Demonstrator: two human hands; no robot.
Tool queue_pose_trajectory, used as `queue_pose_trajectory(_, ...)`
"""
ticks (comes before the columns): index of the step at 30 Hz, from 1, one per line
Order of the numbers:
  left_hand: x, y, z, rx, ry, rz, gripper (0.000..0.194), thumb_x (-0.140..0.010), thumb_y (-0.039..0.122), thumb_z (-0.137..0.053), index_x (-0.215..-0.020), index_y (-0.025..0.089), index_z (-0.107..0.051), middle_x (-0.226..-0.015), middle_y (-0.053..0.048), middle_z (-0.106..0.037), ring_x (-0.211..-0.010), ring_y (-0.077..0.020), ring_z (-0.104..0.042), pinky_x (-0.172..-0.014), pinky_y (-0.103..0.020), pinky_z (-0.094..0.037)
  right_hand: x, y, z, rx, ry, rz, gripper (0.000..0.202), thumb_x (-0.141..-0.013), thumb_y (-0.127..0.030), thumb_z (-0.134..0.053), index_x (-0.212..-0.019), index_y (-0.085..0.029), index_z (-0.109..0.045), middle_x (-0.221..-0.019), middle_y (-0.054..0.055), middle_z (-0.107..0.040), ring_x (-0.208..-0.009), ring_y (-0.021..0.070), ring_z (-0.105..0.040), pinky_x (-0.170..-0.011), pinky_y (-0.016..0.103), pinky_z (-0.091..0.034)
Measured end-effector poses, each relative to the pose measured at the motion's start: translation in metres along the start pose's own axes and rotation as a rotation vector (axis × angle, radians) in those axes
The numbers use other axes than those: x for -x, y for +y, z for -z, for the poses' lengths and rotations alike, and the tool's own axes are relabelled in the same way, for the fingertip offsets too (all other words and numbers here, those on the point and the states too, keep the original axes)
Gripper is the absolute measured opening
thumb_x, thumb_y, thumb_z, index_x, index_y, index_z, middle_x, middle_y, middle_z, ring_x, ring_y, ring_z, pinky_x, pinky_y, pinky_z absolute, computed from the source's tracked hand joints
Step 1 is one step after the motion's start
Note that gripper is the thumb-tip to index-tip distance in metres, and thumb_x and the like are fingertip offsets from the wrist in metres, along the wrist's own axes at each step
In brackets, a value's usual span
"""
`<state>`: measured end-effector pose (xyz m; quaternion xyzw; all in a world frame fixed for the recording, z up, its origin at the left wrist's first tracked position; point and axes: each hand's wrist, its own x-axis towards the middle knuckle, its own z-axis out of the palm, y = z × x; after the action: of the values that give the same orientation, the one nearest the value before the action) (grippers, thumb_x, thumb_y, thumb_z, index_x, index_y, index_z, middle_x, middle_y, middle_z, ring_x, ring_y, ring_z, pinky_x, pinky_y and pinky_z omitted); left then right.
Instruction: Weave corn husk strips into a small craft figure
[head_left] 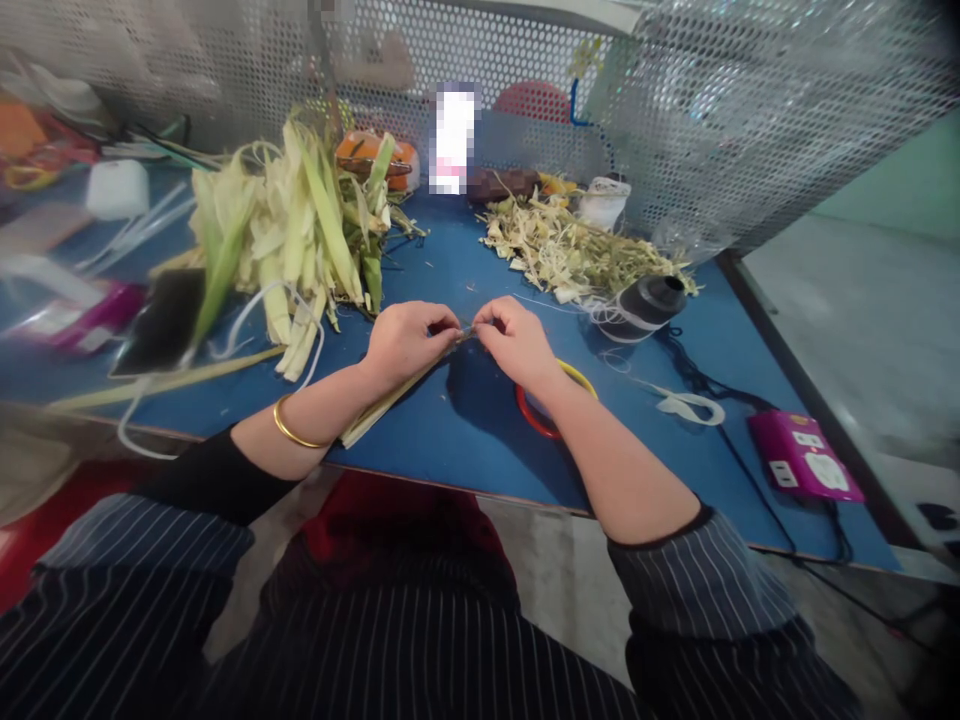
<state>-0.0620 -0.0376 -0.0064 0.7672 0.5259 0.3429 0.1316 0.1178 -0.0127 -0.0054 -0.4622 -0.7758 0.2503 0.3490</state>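
My left hand [409, 345] is closed in a pinch on a long, pale corn husk strip [390, 402], which slants from under my wrist up to my fingertips. My right hand [517, 338] pinches at the strip's upper end, its fingertips almost against those of my left. A small greyish bit shows between them, too small to make out. Below my right wrist lies a red and yellow ring [534, 420], partly covered by the forearm. Whole pale-green corn husks [292, 215] are heaped beyond my left hand. Beyond my right hand is a pile of shredded husk pieces [555, 245].
A black cone of thread [649, 305] with loose pale strands stands at right. Near the right edge sit a purple power strip [802, 455] and black cables. To the left are a dark phone [161, 320] and white cable. Perforated metal mesh [517, 40] closes the back of the blue table.
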Motion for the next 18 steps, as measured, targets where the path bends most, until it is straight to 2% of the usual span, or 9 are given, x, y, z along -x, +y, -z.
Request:
queue_pose_trajectory(4,-0.005,-0.006,0.005,0.119,-0.13,0.059,0.022,-0.081,0.032,-0.056,-0.081,0.019,-0.075,-0.076,-0.001,-0.072,-0.07,-0.0151,-0.06,-0.065,-0.026,-0.042,0.003,-0.006,0.004,0.092,-0.023,0.055,0.008,-0.073,-0.014,-0.051,-0.07,-0.018,-0.057,-0.083,0.002,-0.054,-0.063,0.0105,-0.046,-0.064,0.027,-0.038)
queue_pose_trajectory(7,-0.009,-0.012,0.009,0.149,-0.173,0.148,0.025,-0.081,0.034,-0.056,-0.076,0.017,-0.073,-0.071,-0.002,-0.07,-0.065,-0.0151,-0.059,-0.062,-0.027,-0.041,0.004,-0.009,0.007,0.118,-0.044,0.065,0.006,-0.071,-0.014,-0.052,-0.067,-0.018,-0.056,-0.083,0.001,-0.052,-0.062,0.0106,-0.045,-0.062,0.028,-0.036)
queue_pose_trajectory(9,-0.01,-0.016,0.009,0.078,-0.136,0.199,0.024,-0.08,0.034,-0.056,-0.07,0.017,-0.071,-0.066,-0.003,-0.068,-0.062,-0.0152,-0.056,-0.061,-0.028,-0.04,0.004,-0.01,0.01,0.122,-0.085,0.082,0.006,-0.07,-0.015,-0.053,-0.066,-0.018,-0.055,-0.083,0.002,-0.052,-0.063,0.0112,-0.045,-0.062,0.028,-0.036)
queue_pose_trajectory(11,-0.011,-0.019,0.007,-0.044,-0.061,0.227,0.021,-0.079,0.03,-0.058,-0.065,0.018,-0.068,-0.062,-0.003,-0.065,-0.06,-0.0157,-0.054,-0.06,-0.029,-0.039,0.004,-0.011,0.011,0.119,-0.182,0.107,0.007,-0.068,-0.014,-0.053,-0.063,-0.018,-0.053,-0.082,0.002,-0.052,-0.065,0.0124,-0.046,-0.063,0.029,-0.036)
queue_pose_trajectory(14,-0.01,-0.022,0.002,-0.162,0.014,0.197,0.018,-0.078,0.026,-0.058,-0.063,0.019,-0.064,-0.064,-0.004,-0.064,-0.061,-0.0169,-0.053,-0.062,-0.03,-0.039,0.003,-0.011,0.011,0.098,-0.309,0.143,0.01,-0.068,-0.013,-0.051,-0.06,-0.019,-0.05,-0.079,0.002,-0.051,-0.07,0.0144,-0.047,-0.067,0.03,-0.037)
queue_pose_trajectory(16,-0.008,-0.024,-0.001,-0.187,0.028,0.176,0.019,-0.079,0.026,-0.057,-0.062,0.019,-0.062,-0.065,-0.005,-0.064,-0.062,-0.0174,-0.053,-0.062,-0.03,-0.039,0.004,-0.011,0.009,0.031,-0.302,0.151,0.01,-0.068,-0.012,-0.05,-0.061,-0.019,-0.05,-0.081,0.003,-0.054,-0.072,0.0146,-0.049,-0.07,0.031,-0.039)
queue_pose_trajectory(18,-0.008,-0.025,-0.003,-0.191,0.03,0.184,0.019,-0.08,0.026,-0.056,-0.063,0.019,-0.062,-0.065,-0.005,-0.064,-0.062,-0.0176,-0.053,-0.062,-0.03,-0.04,0.005,-0.011,0.006,-0.106,-0.265,0.126,0.009,-0.07,-0.012,-0.049,-0.064,-0.019,-0.05,-0.093,0.004,-0.059,-0.072,0.0131,-0.051,-0.07,0.03,-0.041)
